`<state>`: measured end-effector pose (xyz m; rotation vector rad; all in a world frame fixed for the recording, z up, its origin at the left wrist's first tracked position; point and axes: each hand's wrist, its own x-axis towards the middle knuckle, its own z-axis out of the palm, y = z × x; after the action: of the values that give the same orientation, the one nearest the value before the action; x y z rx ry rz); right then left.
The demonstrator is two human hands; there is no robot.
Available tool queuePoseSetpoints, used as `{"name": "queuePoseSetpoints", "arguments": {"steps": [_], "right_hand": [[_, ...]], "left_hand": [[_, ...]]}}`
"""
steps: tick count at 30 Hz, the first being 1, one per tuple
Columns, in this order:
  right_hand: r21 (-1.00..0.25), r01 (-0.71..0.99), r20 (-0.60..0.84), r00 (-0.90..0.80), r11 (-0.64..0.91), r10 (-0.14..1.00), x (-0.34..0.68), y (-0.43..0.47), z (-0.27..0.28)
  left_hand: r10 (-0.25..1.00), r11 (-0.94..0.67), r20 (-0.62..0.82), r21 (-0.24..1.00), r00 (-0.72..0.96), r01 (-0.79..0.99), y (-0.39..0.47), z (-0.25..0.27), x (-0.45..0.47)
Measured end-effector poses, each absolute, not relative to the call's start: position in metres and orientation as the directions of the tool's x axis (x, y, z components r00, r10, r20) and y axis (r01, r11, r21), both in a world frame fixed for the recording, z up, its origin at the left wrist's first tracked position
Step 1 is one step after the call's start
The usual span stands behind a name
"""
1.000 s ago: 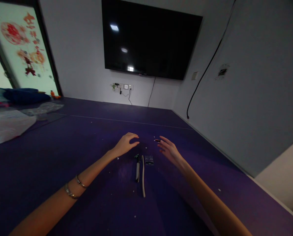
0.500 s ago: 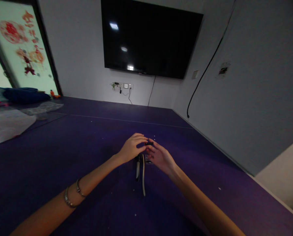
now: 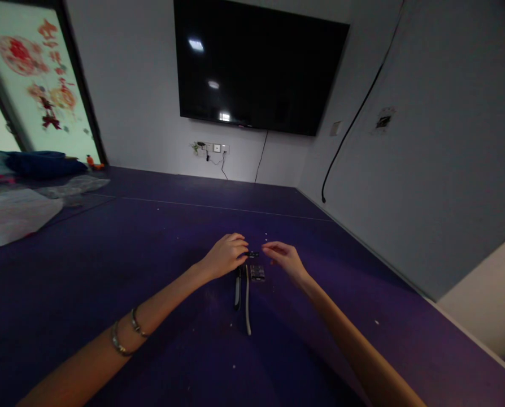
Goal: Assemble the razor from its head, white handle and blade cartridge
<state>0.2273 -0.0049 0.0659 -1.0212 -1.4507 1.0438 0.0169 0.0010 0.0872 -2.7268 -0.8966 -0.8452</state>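
Observation:
My left hand (image 3: 227,254) has its fingers closed on one end of a small dark rectangular piece (image 3: 253,255), low over the purple floor. Just to the right, apart from that piece, is my right hand (image 3: 285,259); its thumb and fingertips are pinched together, and anything between them is too small to make out. Below the dark piece lies a small clear box-like item (image 3: 258,273) with dark contents. A pale thin strip (image 3: 248,305) lies beside it, and left of the strip is a slim grey-and-black tool (image 3: 238,291), its upper end near my left hand.
Purple floor covering (image 3: 172,350) carries scattered white specks. A plastic sheet (image 3: 17,212) and dark blue cloth (image 3: 44,164) lie at the left. A television (image 3: 261,62) hangs ahead; a black cable (image 3: 358,113) dangles along the right wall.
Both hands were together at the dark piece; now my right hand has pulled away to the right. The piece is lower, at my left fingers, and the clear item is uncovered.

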Motion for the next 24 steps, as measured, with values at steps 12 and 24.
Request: {"name": "queuePoseSetpoints", "arguments": {"steps": [12, 24], "right_hand": [[-0.918, 0.232, 0.273, -0.213, 0.320, 0.938, 0.227, -0.003, 0.057], [-0.866, 0.389, 0.267, -0.169, 0.313, 0.949, 0.246, 0.013, 0.031]], "left_hand": [[0.525, -0.798, 0.517, 0.024, 0.676, 0.602, -0.002, 0.077, 0.027], [0.634, -0.748, 0.426, 0.127, 0.646, 0.651, 0.007, 0.042, 0.040]]}}
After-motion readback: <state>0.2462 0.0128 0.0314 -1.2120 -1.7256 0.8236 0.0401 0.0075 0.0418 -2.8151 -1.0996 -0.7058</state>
